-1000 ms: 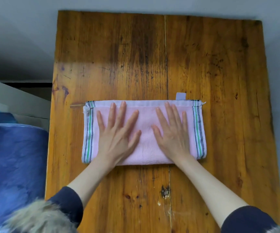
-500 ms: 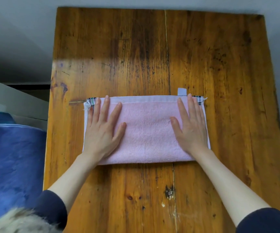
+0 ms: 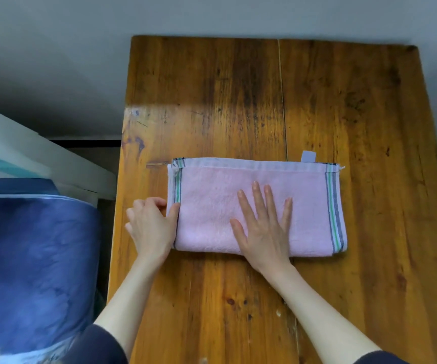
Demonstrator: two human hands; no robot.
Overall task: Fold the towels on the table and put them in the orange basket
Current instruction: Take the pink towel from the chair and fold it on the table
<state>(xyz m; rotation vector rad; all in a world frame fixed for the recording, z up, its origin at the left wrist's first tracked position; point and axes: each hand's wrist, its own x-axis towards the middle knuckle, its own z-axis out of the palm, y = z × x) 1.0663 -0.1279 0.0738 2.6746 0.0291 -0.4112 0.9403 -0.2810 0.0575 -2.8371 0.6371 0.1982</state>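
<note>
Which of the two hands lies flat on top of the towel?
The right hand, spread on the middle of the pink towel. The left hand only grips the towel's left end, mostly over bare table.

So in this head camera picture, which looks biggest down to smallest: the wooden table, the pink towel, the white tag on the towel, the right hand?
1. Wooden table, by far.
2. Pink towel.
3. Right hand, lying flat on the towel.
4. White tag, a small tab at the towel's far edge.

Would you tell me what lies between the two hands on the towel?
Only bare pink towel lies between the left hand and right hand, seen in the head view.
</note>
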